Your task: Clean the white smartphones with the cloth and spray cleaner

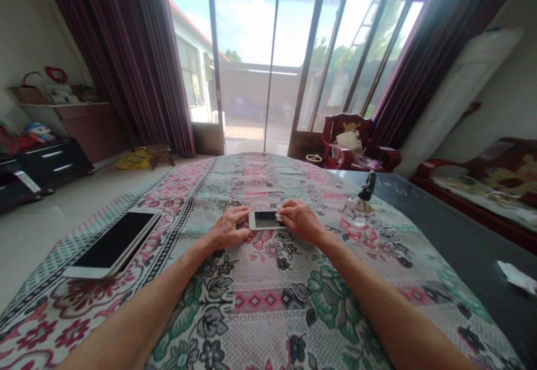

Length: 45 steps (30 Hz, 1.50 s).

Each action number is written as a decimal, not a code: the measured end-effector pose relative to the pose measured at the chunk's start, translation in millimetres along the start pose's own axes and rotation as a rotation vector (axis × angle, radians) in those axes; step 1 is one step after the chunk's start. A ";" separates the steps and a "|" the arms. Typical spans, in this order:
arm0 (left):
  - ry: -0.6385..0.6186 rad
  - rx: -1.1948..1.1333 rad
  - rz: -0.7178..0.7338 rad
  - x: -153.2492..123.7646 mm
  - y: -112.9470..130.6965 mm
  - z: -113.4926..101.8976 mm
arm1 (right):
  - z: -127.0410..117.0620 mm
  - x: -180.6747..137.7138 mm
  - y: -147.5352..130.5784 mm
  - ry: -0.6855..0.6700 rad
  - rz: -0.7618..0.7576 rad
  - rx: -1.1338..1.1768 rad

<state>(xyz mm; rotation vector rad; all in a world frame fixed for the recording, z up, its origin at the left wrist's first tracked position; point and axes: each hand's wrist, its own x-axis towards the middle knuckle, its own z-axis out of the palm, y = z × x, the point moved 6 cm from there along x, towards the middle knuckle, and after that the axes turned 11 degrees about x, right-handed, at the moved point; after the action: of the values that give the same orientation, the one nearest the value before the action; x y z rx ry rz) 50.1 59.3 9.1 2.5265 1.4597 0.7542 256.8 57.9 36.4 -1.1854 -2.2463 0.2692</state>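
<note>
A white smartphone (264,221) lies sideways, dark screen up, in the middle of the patterned tablecloth (268,269). My left hand (229,228) grips its left end, thumb at the near corner and fingers at the far one. Over the right part of the screen, my right hand (302,221) is closed, pinching a small white wipe (279,215) against the glass. Most of the wipe and the phone's right end are hidden by those fingers. To the right stands a clear bottle (357,211) with a black spray top (368,185).
A large white tablet (111,244) rests on another flat device at the left. Beyond the cloth on the right is a dark tabletop (453,219) with a crumpled white paper (518,276). A red wooden chair (346,127) stands by the glass doors.
</note>
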 end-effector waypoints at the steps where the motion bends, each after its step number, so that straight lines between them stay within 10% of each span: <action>1: -0.008 -0.001 0.004 -0.1 -1.3 0.0 | 1.4 -0.5 -4.6 -0.012 -0.018 0.008; 9: 0.006 -0.005 0.040 -1.4 0.6 -1.8 | 11.8 -2.1 -49.6 -0.157 -0.224 0.221; 17: 0.019 0.004 0.046 -0.5 1.6 0.3 | 3.0 6.8 -11.8 0.036 0.028 -0.050; 28: -0.004 0.004 0.051 -0.2 1.8 2.1 | 27.9 5.7 -67.0 -0.139 -0.256 0.228; 35: 0.005 0.002 0.065 0.7 -1.3 5.1 | -19.3 12.1 -12.2 0.250 0.051 0.088; 45: 0.022 -0.007 0.069 2.2 -1.8 7.7 | 12.7 5.7 -28.8 0.028 -0.040 -0.077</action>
<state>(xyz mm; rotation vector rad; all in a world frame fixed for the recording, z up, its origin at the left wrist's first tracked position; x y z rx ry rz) 53.2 63.1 2.6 2.5832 1.3810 0.7989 227.2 46.8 40.7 -1.1753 -2.2713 0.1511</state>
